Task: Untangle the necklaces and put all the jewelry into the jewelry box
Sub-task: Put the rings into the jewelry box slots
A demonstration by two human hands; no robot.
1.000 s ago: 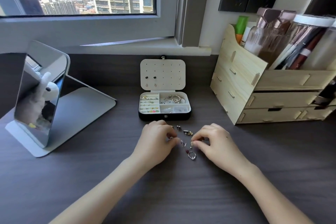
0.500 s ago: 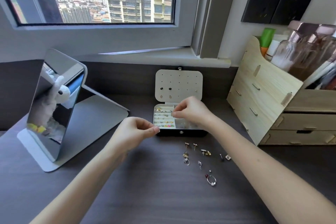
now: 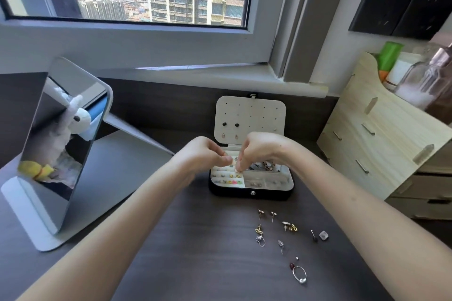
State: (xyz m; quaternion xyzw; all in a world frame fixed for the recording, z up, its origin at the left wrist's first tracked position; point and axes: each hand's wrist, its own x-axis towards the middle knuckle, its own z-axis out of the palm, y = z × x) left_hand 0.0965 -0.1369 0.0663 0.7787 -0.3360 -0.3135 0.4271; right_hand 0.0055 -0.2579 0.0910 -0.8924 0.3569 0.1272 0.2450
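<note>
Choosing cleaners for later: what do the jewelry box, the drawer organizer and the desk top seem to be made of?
The jewelry box: likely black faux leather outside, matte with a faint sheen and a metal snap; cream, soft-looking lining. The drawer organizer: pale unfinished wood or plywood, visible grain, slotted tab joints. The desk top: dark wood-grain laminate, probably; matte, streaked.

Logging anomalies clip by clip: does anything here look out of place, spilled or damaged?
Nothing damaged or spilled. Loose earrings and a ring lie scattered on the desk before the open jewelry box, not yet put away. The left hand and right hand are over the box.
</note>
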